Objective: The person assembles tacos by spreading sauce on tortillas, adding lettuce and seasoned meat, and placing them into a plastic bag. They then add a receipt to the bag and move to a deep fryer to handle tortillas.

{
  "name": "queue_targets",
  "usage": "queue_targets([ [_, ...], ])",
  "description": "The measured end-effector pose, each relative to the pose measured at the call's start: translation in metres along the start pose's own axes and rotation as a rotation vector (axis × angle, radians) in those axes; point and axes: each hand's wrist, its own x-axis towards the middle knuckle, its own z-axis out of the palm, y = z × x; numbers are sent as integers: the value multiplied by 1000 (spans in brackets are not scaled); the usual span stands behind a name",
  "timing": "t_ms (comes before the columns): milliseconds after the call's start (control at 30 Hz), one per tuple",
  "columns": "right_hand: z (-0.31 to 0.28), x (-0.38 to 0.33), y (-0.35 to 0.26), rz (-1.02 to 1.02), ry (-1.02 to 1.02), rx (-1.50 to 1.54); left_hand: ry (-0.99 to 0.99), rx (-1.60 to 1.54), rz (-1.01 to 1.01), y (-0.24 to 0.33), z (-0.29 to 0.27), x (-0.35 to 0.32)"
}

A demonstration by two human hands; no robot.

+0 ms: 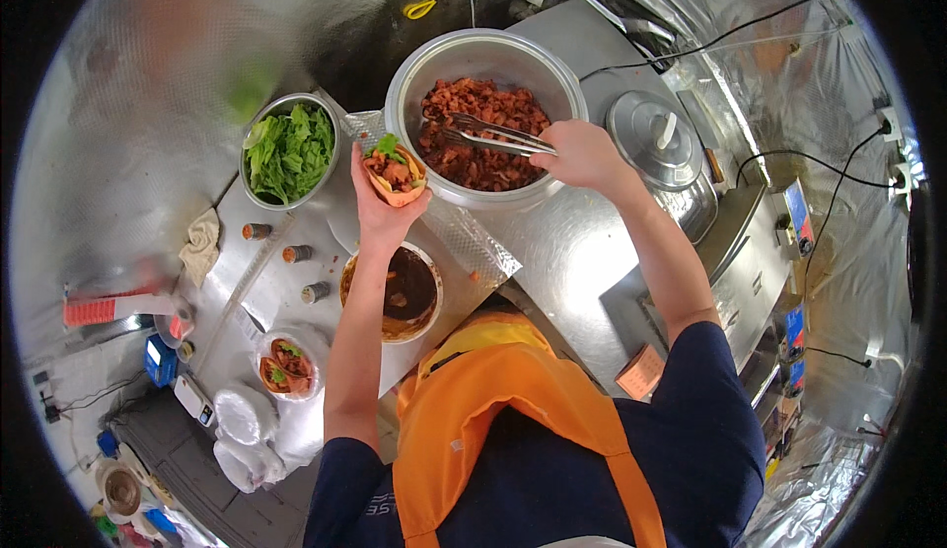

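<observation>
Left hand: the left hand (383,215) is closed around the lower part of a filled wrap (395,175), fingers along its left side, thumb at its right.
Wrap position: cupped in the left fingers, mouth facing up; this hold appears to keep the loose filling from spilling.
Right hand: the right hand (582,153) grips metal tongs (505,141) near their rear end, presumably keeping the fingers clear of the food.
Pot: a large round pot (473,63) stands ahead of and to the right of the left fingers, beneath the tongs; the short gap suits a brief reach between pot and wrap.
Meat: chopped reddish-brown meat (483,102) lies in the pot, left of the right fingers, at the tong tips.
Greens: leafy lettuce (289,155) fills a bowl just left of the left fingers, seemingly for easy reach.
Sauce: a tub of dark sauce (409,287) sits below the left fingers, partly covered by the forearm.
Hidden: the wrap's underside and the right fingertips' exact contact.
Unclear: whether the tong tips pinch any meat; the blurred shapes far left of the left fingers.
</observation>
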Motion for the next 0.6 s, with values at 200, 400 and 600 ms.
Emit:
queue_targets([
  [200, 43, 43, -35, -59, -26, -67, 73, -22, 33, -7, 1, -5],
  [400, 22, 20, -29, -97, 156, 36, 145, 215, 88, 7, -20, -14],
  [600, 2, -23, 15, -88, 276, 48, 122, 72, 157, 31, -10, 0],
])
